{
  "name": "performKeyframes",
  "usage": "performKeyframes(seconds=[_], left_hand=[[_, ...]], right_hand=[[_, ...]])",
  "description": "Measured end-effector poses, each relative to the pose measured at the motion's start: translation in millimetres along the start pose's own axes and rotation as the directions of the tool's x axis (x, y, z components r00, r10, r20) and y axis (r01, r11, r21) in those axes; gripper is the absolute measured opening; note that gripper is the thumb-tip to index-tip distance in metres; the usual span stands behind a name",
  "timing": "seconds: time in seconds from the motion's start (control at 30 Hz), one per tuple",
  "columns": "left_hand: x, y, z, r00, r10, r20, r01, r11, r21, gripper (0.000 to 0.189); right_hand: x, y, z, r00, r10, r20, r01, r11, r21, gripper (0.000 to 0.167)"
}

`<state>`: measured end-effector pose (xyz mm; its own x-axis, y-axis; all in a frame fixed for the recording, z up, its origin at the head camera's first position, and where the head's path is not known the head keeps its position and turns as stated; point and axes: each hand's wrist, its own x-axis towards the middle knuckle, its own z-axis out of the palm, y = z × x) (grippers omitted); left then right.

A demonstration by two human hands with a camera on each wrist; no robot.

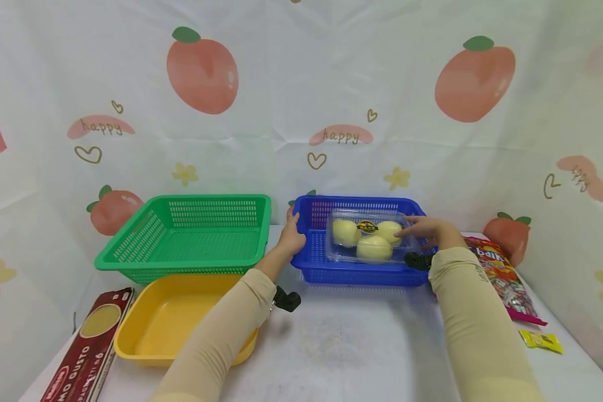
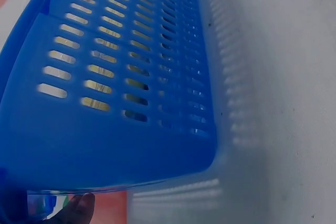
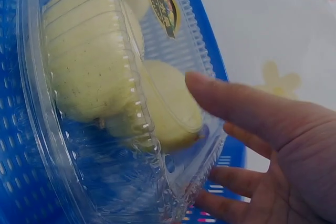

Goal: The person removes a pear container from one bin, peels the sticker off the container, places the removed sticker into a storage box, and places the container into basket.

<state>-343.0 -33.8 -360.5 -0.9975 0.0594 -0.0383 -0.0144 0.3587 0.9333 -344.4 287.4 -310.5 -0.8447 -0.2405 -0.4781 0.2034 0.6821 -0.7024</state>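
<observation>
A blue basket (image 1: 362, 276) with slotted walls stands on the table, a clear plastic box (image 1: 347, 258) lying inside it. Several pale yellow-green fruits, which look like pears (image 3: 86, 56), fill the box under a lid with a dark oval label (image 3: 163, 4). My left hand (image 1: 290, 241) grips the basket's left rim; in the left wrist view only its fingertips (image 2: 79, 209) show beside the wall. At the box's right end is my right hand (image 3: 294, 150), thumb and fingers spread and fairly straight; the fingers reach the ridged edge, and whether the thumb touches the lid I cannot tell.
To the left stands a green basket (image 1: 208, 262), with a yellow basin (image 1: 156, 324) in front of it. A red pasta box (image 1: 87, 346) lies at the far left. On the right are a colourful candy bag (image 1: 502, 273) and a small yellow packet (image 1: 541, 340).
</observation>
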Motion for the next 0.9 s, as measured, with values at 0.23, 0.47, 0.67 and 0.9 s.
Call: performKeyframes(seconds=[0.23,0.47,0.67,0.9], left_hand=[[0.6,-3.2,-0.5,1.000,0.012,-0.005,-0.012,1.000,0.003,0.072],[1.0,-2.9,2.6,0.999,0.027,-0.021,-0.027,1.000,0.014,0.075],[4.1,-4.8,5.0,0.999,0.021,-0.038,-0.019,0.999,0.033,0.073],[11.5,-11.8,7.2,0.999,0.003,-0.049,-0.001,0.999,0.032,0.075]], right_hand=[[14.0,0,2,0.999,0.002,-0.050,-0.002,1.000,0.007,0.099],[15.7,-1,8,0.993,0.077,-0.084,-0.070,0.994,0.088,0.092],[19.0,-1,11,0.994,0.101,-0.035,-0.098,0.993,0.073,0.089],[30.1,-1,20,0.993,0.015,0.116,-0.037,0.981,0.190,0.096]])
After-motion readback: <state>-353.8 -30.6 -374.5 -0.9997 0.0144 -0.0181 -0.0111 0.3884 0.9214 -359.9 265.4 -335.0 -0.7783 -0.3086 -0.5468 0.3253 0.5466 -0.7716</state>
